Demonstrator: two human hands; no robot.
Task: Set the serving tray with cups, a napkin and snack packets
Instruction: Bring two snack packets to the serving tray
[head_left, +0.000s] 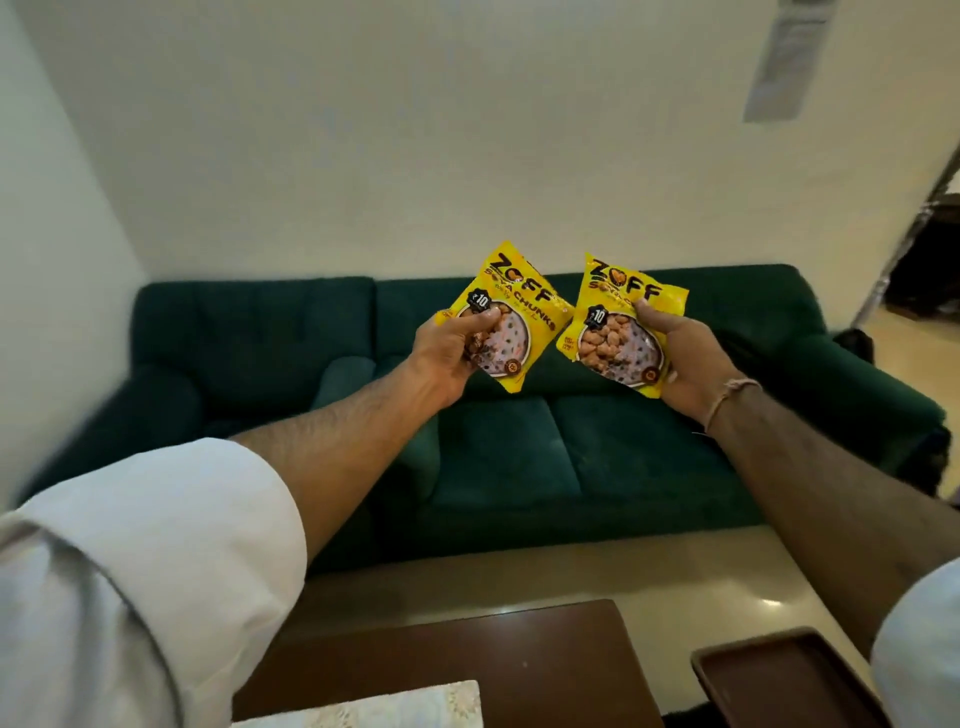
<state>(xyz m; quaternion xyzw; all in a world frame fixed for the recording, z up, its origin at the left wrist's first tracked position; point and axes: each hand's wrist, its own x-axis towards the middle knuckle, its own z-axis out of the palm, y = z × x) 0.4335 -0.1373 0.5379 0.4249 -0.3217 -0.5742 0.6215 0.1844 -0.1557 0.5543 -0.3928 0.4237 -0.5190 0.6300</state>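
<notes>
Both arms are stretched out in front, each holding up a snack packet over the green sofa (519, 441). The left hand (447, 353) is clamped on the left packet (511, 317), thumb pressed across its front, the packet tilted with its top leaning left. It is bright yellow, with "ZOFF" in dark letters, "SOYA CHUNKS" beneath, a black "10" badge and a round picture of brown chunks. The right hand (685, 358) grips the right packet (621, 325) the same way, thumb on the front near the upper edge, fingers wrapped behind; same yellow print, same badge, pale brown chunks showing in its round picture. The two packets sit side by side in the air, close but not touching. A thin thread band (727, 397) circles the right wrist. Down below, the dark brown serving tray (727, 670) sits at the lower right, just beside a dark wooden surface (467, 660). A pale patterned napkin (374, 709) peeks in at the bottom edge.
</notes>
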